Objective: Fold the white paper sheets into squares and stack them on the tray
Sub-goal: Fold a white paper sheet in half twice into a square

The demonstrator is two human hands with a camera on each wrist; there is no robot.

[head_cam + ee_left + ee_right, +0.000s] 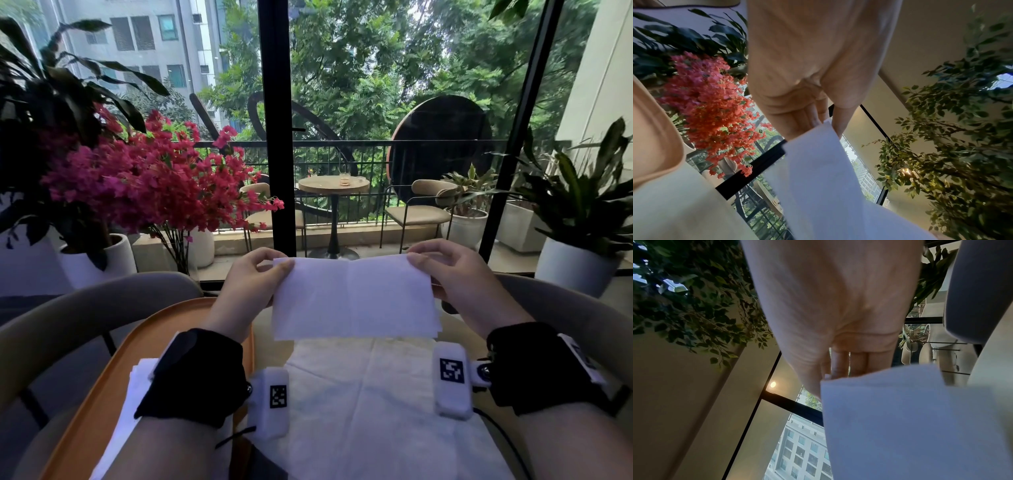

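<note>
A white paper sheet [354, 299], folded once into a wide rectangle, hangs in the air in front of me. My left hand [270, 269] pinches its upper left corner between thumb and fingers, and my right hand [423, 262] pinches its upper right corner. The left wrist view shows the sheet [824, 178] dropping from my left hand [828, 125]; in the right wrist view the sheet [910, 426] hangs from my right hand [826, 378]. An orange tray [113, 370] lies at the lower left, with folded white sheets [137, 383] on it, partly hidden by my left wrist.
More unfolded white sheets [363, 404] lie spread on the table under my hands. Curved chair backs [96, 305] stand left and right of the table. Beyond are pink flowers [144, 181], potted plants [579, 219] and a glass door to a balcony.
</note>
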